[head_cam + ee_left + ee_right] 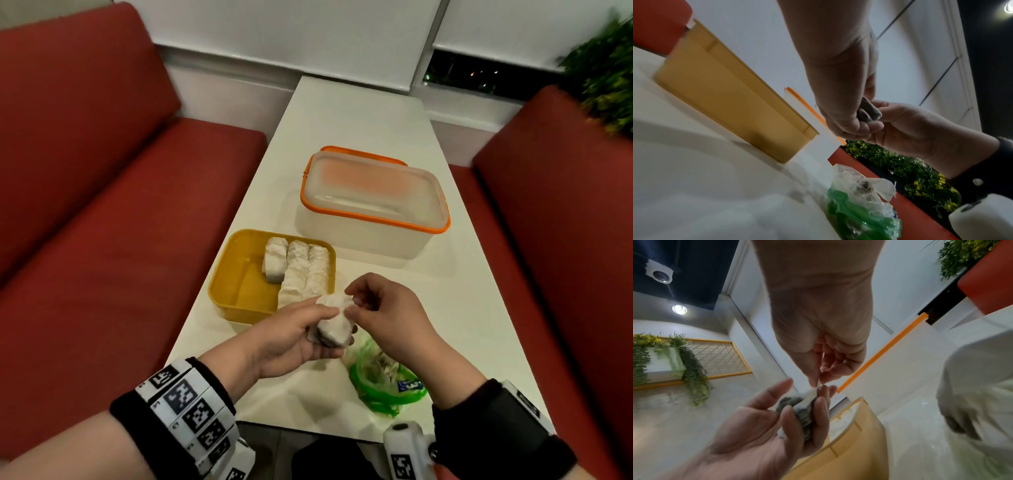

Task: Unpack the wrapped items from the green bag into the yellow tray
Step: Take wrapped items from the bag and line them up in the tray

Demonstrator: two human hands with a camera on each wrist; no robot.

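Observation:
A white paper-wrapped item lies in my left hand, whose fingers curl under and around it above the table's near edge. My right hand pinches the wrap's top corner with thumb and forefinger. In the right wrist view the wrapped item shows grey-white between the left fingers. The yellow tray sits just beyond the hands and holds three wrapped items along its right side. The green bag lies crumpled on the table under my right wrist, with wrapped pieces inside.
A clear plastic box with an orange-rimmed lid stands behind the tray on the white table. Red benches flank the table on both sides. A green plant sits at the back right.

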